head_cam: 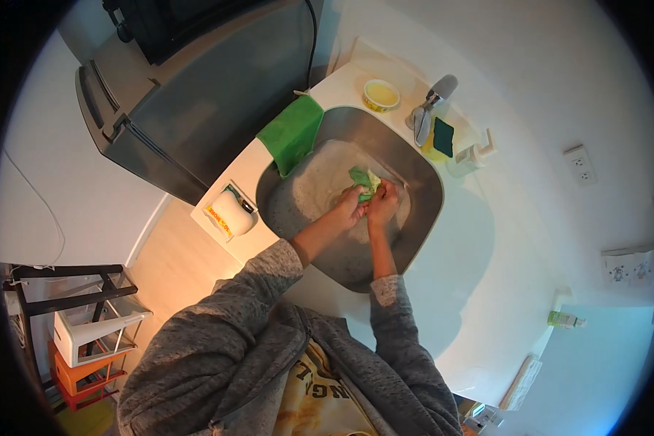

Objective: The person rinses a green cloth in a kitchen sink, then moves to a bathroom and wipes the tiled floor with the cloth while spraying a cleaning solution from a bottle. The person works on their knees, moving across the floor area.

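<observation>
Both of my hands are over the steel sink basin (354, 117), close together near its middle. My left hand (351, 206) grips one side of a crumpled green and pale yellow cloth (363, 180). On the other side, my right hand (384, 203) pinches the same cloth. Below them the basin holds cloudy, sudsy water (319, 180). A larger green cloth (291, 128) hangs over the sink's left rim, its lower end inside the basin.
Behind the sink stand a yellow tub (381, 96), a faucet (422, 122), a dark green scouring pad (443, 137) and a pump bottle (468, 159). A white package with printing (231, 212) lies left of the basin. A grey refrigerator (212, 92) stands beyond the left counter edge.
</observation>
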### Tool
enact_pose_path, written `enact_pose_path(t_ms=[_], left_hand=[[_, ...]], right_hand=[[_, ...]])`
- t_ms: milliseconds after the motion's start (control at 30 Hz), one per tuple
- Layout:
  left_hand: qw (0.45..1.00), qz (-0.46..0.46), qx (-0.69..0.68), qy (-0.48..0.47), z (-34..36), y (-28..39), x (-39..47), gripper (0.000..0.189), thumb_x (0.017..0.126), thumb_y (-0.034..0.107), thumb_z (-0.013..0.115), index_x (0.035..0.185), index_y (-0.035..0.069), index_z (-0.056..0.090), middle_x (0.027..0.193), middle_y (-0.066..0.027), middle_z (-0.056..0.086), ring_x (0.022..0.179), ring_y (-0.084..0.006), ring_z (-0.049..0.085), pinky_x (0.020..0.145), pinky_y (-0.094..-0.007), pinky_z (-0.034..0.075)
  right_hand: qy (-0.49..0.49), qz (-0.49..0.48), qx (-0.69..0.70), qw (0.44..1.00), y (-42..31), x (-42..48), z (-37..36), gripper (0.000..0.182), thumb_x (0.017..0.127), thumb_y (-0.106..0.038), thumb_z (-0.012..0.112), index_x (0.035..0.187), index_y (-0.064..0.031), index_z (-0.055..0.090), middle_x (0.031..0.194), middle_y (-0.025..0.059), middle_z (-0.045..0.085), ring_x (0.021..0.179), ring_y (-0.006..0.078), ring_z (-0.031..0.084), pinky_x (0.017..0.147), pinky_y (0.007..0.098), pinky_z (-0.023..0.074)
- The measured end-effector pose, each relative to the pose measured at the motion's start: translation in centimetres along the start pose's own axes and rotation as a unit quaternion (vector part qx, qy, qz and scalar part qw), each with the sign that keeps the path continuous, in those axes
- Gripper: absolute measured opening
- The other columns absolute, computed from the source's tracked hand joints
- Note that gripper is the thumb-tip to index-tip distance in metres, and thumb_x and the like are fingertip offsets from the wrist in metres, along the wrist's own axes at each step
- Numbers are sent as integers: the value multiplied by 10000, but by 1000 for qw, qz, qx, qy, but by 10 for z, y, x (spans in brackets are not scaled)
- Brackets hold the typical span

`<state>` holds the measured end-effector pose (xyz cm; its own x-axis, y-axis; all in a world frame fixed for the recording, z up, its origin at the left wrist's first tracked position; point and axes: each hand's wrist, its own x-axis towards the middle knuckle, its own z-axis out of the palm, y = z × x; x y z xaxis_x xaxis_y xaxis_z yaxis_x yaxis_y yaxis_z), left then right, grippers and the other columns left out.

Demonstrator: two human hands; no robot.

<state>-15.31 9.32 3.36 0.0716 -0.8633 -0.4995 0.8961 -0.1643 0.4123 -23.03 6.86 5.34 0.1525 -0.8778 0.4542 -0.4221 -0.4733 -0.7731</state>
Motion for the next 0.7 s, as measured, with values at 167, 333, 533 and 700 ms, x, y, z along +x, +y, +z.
enact_pose_path(t_ms=[167,333,533,700], left_hand=[[999,30,13,44,-15,24,-13,255,889,225,467,1037,19,493,961,-105,555,880,-224,571,774,-336,497],[993,-8,38,113,-8,13,-18,221,842,172,563,975,-1,526,940,-110,562,823,-213,572,712,-322,490],[825,233,487,168,-21,20,5,197,823,195,565,911,22,595,883,-186,604,821,-262,609,693,-337,487],[810,358,437,161,-8,17,7,197,815,214,557,823,23,605,761,-132,609,741,-266,597,685,-332,471]], right_hand=[[-61,-1,72,996,-23,-36,18,124,751,-29,506,823,-22,607,844,114,568,838,256,547,684,342,436],[-132,488,405,762,35,-4,-6,270,838,-294,498,928,-66,610,899,39,601,765,194,569,639,291,442],[-35,348,285,892,-29,-26,30,373,836,-343,542,981,1,557,920,87,585,838,226,560,712,346,435],[-5,241,93,966,-42,-13,25,423,840,-371,527,1012,16,525,941,99,573,853,242,559,738,366,437]])
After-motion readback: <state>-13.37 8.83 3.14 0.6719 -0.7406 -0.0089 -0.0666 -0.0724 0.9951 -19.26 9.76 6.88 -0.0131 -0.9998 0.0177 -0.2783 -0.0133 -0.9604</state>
